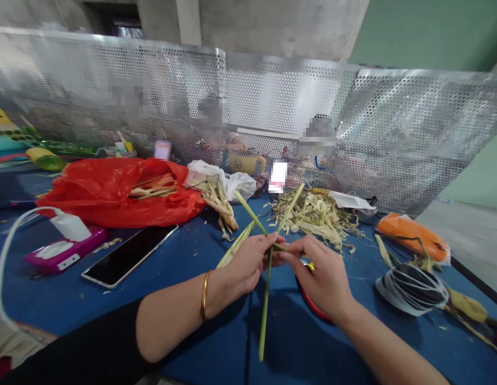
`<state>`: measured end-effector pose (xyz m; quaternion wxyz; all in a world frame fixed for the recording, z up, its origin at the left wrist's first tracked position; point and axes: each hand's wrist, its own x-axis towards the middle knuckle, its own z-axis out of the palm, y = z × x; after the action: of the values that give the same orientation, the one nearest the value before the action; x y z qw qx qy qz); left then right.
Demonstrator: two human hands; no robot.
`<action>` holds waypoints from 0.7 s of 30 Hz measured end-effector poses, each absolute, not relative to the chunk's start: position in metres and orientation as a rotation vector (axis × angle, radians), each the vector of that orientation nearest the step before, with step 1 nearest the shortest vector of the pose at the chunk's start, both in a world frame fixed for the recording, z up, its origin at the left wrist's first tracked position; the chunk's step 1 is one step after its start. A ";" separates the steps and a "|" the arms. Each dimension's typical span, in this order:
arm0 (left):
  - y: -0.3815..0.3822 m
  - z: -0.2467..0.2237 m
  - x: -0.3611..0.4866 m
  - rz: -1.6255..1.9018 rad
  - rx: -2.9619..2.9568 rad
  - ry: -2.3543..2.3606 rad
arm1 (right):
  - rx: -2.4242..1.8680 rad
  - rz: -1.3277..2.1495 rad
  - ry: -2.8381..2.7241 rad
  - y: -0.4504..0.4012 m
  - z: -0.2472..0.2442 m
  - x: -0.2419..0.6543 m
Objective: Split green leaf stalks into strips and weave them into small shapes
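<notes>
Two long green plant strips cross between my hands above the blue table. My left hand (250,260) pinches them at the crossing, with a gold bangle on the wrist. One strip (266,315) hangs down toward me and its upper end leans to the right; the other strip (249,209) slants up to the left. The fingertips of my right hand (322,270) are closed on the strips just right of the crossing. Below my right hand, a red curved object (315,308) with a yellow part is mostly hidden. Pale green leaves (237,247) lie behind my left hand.
A perforated metal screen (272,96) stands behind the blue table (200,331). At left are a red bag (112,187), phone (130,256) and purple power strip (67,250). Fibre scraps (320,216) lie behind; at right are a wire spool (411,289) and orange bag (412,235).
</notes>
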<state>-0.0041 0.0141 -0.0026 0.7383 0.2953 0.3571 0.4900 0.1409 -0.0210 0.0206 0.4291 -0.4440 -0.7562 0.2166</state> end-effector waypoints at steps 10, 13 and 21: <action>0.007 -0.012 0.003 0.851 0.817 0.731 | -1.232 1.099 -1.387 -0.001 0.001 0.137; 0.006 -0.012 0.002 0.794 0.837 0.708 | -1.241 1.099 -1.330 -0.001 0.004 0.138; 0.002 -0.010 0.003 0.702 0.871 0.751 | -1.351 0.732 -1.717 0.006 -0.004 0.145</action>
<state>0.0028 0.0017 -0.0101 0.7815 0.4033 0.3476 0.3252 0.1449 0.0063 -0.0040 0.4065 -0.5357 -0.6808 0.2904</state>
